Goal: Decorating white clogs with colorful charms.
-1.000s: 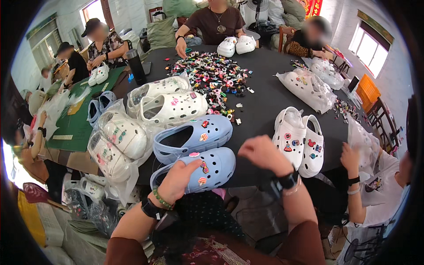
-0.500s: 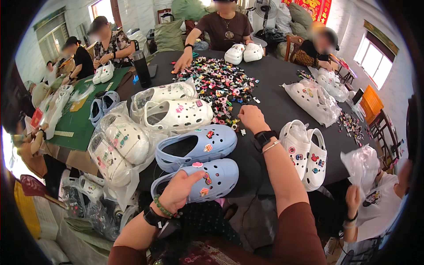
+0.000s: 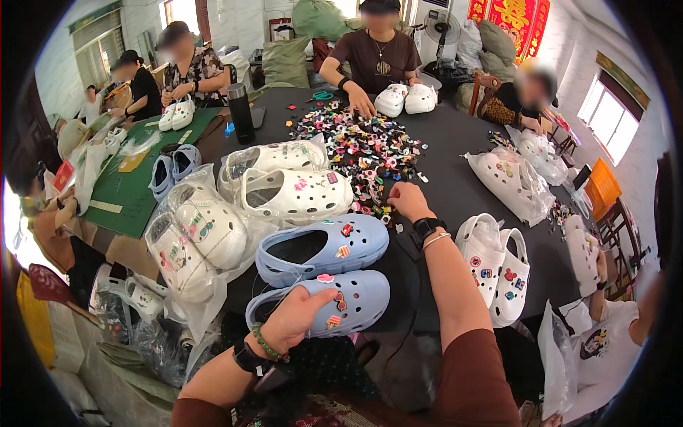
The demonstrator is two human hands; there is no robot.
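My left hand [image 3: 297, 319] grips the nearer light-blue clog [image 3: 366, 302], thumb on top beside its sunglasses charm. Several small charms sit in that clog's holes. Its mate, another light-blue clog [image 3: 366, 235], lies just beyond it, also carrying charms. At the near right edge of a heap of colourful shoe charms [image 3: 370, 153], my right hand [image 3: 410, 201] is closed, fingertips pointing down toward loose pieces. Whatever is between those fingertips is too small to make out.
White clogs in clear bags [image 3: 192, 235] crowd my left. A pair of decorated white clogs [image 3: 509, 285] stands right of my forearm. A black flask [image 3: 240, 114] stands at the back left. Several people work around the dark table [image 3: 455, 178], one reaching into the heap.
My right hand has shifted slightly, its fingertips now lower at the heap. The person opposite has moved a hand from the heap's left side to its middle. At right, a person now handles a white clog.
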